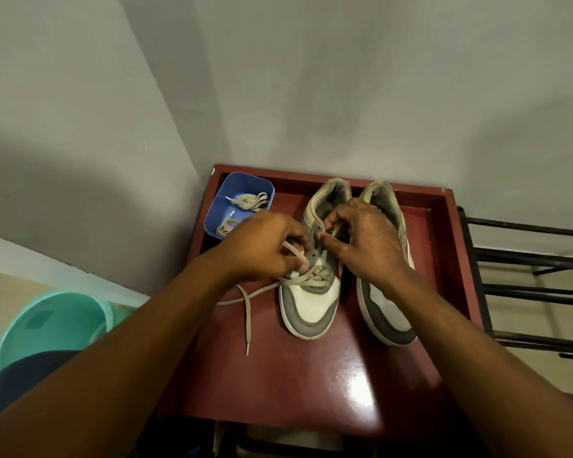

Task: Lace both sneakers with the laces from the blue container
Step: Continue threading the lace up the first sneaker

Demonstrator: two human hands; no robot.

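Now left hand (pixel 262 246) pinches one lace (pixel 247 312); right hand (pixel 368 239) grips the left sneaker (pixel 311 309) of two; far-left-corner blue container (pixel 242 183) holds perhaps one tangled spare lace (pixel 248 201).

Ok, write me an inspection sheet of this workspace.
Surface: red table, glossy, raised rim at the back.
Job's things: left sneaker, lower eyelets threaded; lace, loose end lying on the table; right sneaker, unlaced as far as shows; container holds a spare lace.
Clutter: nothing seen.
Grippers: left hand pinches the lace; right hand grips the left sneaker at its eyelets.
Cables: nothing seen.
Surroundings: grey wall; green bucket on the left; black rack on the right.
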